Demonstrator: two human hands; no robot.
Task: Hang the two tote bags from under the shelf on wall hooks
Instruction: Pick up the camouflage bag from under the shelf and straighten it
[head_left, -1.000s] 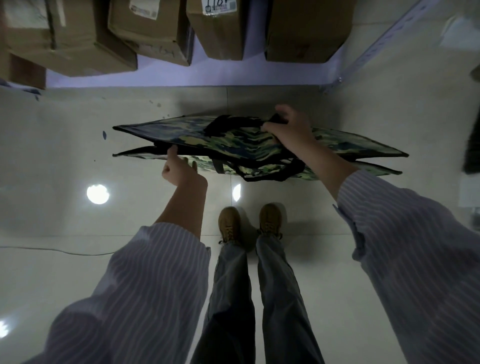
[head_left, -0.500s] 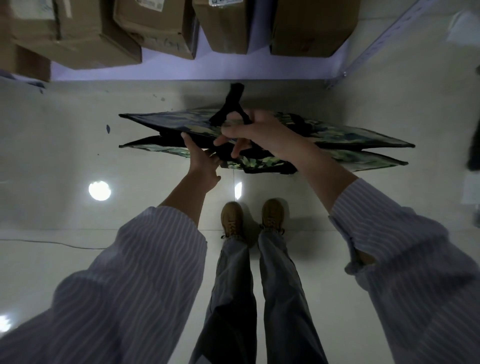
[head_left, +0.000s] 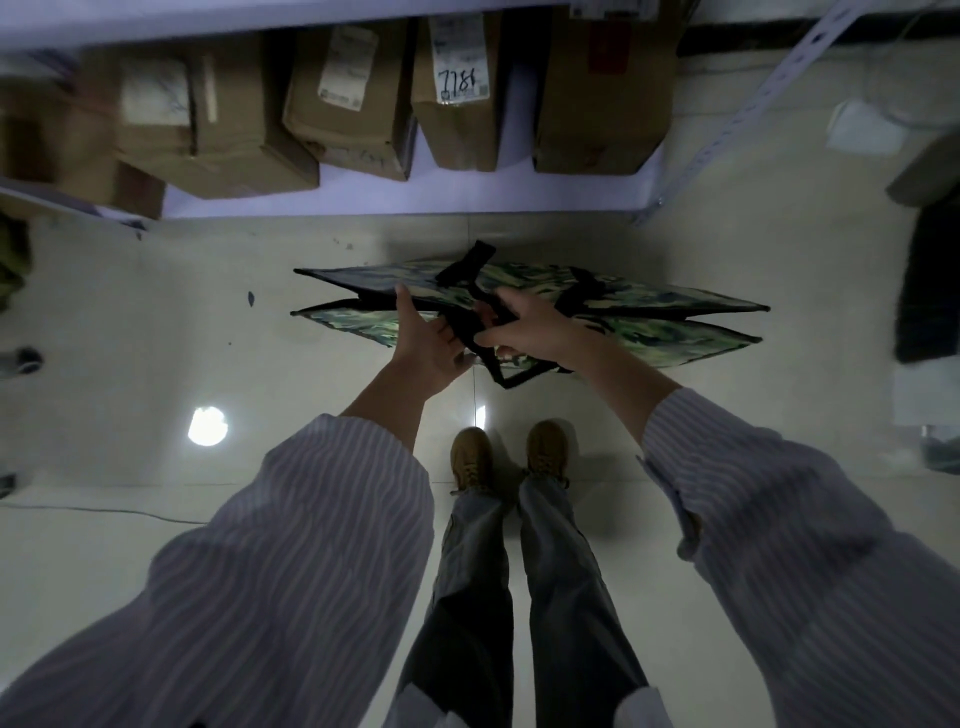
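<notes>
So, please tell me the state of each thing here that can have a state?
Far tote bag: folded flat, held up off the floor.
Near tote bag: folded flat, also held up.
Black handles: gathered between both hands.
Left hand: grip on handles.
Right hand: grip on handles.
Cardboard boxes: closed, on the shelf.

Two camouflage tote bags are held flat, one (head_left: 524, 280) lying above the other (head_left: 675, 340), with black strap handles (head_left: 467, 262) between and over them, and two hands are at the straps, a left hand (head_left: 426, 345) and a right hand (head_left: 530, 330). On the shelf (head_left: 332, 200) stand at least five cardboard boxes (head_left: 348, 104) in a row; its blurred left end prevents a surer count. Two brown shoes (head_left: 470, 460) stand on the floor (head_left: 130, 322).
</notes>
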